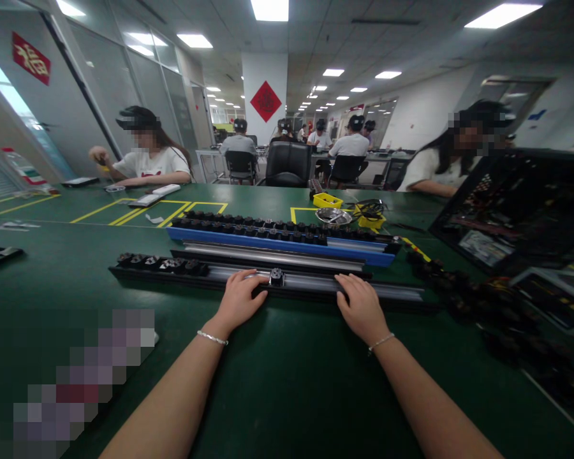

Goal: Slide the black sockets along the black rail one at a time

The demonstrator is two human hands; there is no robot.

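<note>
A long black rail [316,281] with a shiny metal channel lies across the green table before me. My left hand [240,298] rests on its near edge, thumb apart, fingers laid over the channel. Just right of those fingertips, a small black block [276,276] sits in the channel; whether they touch it I cannot tell. My right hand [361,307] lies farther right along the same rail, fingers spread over its top with the thumb on the near side. Several similar black blocks [165,263] stand in a row at the rail's left end.
Behind lie another metal rail [272,256] and a blue rail [268,240] with rows of black blocks. A metal bowl [333,217] and yellow bins [328,200] stand farther back. Loose black parts [459,287] and an open black case [516,210] occupy the right. Co-workers sit across.
</note>
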